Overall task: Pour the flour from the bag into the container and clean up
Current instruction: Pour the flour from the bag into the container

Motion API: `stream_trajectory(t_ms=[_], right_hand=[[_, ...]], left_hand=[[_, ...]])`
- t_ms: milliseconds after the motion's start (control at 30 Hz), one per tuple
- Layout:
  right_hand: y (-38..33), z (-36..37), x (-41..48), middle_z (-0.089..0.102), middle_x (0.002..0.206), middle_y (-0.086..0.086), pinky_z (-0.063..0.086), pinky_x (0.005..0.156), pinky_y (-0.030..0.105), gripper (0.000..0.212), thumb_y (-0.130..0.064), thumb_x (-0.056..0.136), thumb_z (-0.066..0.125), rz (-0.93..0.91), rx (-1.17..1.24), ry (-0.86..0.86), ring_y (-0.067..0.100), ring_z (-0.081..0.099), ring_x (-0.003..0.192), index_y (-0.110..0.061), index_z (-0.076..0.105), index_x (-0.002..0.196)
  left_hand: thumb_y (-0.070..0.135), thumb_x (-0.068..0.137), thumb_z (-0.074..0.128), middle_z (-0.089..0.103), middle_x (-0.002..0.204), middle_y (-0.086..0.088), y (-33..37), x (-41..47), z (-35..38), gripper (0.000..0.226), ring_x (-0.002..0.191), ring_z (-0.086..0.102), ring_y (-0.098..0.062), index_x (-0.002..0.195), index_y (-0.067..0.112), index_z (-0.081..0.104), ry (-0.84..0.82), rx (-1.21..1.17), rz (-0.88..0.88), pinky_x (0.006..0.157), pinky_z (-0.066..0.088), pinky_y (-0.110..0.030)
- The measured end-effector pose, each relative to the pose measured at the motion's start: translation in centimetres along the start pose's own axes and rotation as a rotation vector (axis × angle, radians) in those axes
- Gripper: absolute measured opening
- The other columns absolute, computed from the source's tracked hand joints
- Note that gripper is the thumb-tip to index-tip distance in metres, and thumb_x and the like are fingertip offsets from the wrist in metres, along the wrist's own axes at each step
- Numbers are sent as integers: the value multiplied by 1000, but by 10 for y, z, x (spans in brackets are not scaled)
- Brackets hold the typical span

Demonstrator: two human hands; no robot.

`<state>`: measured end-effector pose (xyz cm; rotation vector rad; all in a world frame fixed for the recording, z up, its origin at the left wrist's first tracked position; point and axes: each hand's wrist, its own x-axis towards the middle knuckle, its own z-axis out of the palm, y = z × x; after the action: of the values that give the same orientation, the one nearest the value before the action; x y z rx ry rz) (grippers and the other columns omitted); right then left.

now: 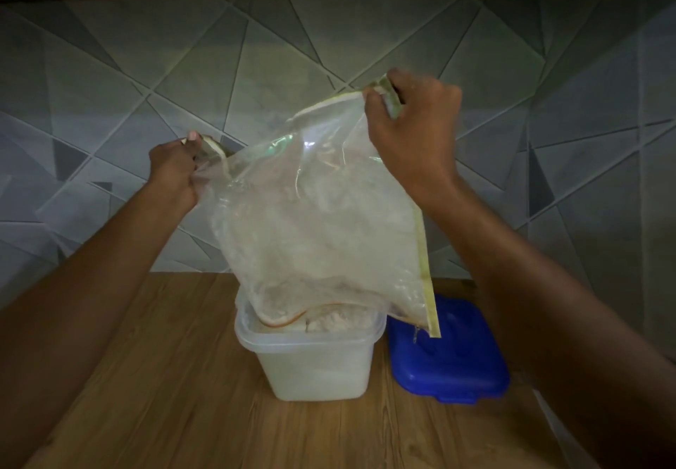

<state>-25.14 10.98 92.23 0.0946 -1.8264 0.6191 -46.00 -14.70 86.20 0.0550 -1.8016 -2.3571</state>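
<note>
A clear plastic bag (322, 219) dusted with flour hangs upside down, its open mouth dipping into a translucent white container (311, 362). Flour (340, 320) lies heaped inside the container near its rim. My left hand (175, 172) pinches one upper corner of the bag. My right hand (413, 132) grips the other corner, held higher. The bag is stretched between both hands and looks almost empty.
A blue lid (450, 355) lies flat on the wooden table (183, 413), just right of the container. A grey tiled wall (146, 66) with a triangle pattern stands close behind. The table's right edge runs near my right forearm.
</note>
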Motion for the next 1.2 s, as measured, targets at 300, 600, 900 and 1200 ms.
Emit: stream_trajectory(t_ms=[300,600,900,1200], right_hand=[[4,3,5,55,59,-1,30,49,10,22,-18,90,67,-82,6,2,10,41,49,-1,67,75],[-6,6,8,56,59,-1,28,49,10,22,-18,90,68,-60,49,39,8,40,45,-3,69,74],[-9,20,8,52,60,-6,26,51,2,14,-9,87,68,-67,56,75,-1,40,42,-2,69,75],[-12,48,3,59,60,2,30,51,7,13,-11,88,67,58,76,160,6,47,49,-1,69,80]], left_hand=[[25,92,71,72,115,-20,3,19,-4,38,83,73,-26,114,-6,69,-20,23,-10,75,61,-36],[29,93,70,69,119,-22,-5,39,-14,49,90,70,-31,123,-9,64,-28,-5,-33,63,62,-36],[10,98,58,62,105,-12,-13,35,-20,13,82,68,-19,92,0,62,-57,-150,-117,63,60,-32],[9,98,62,72,79,-8,-22,27,-24,17,56,70,-11,94,-6,65,-8,-226,-100,67,63,-40]])
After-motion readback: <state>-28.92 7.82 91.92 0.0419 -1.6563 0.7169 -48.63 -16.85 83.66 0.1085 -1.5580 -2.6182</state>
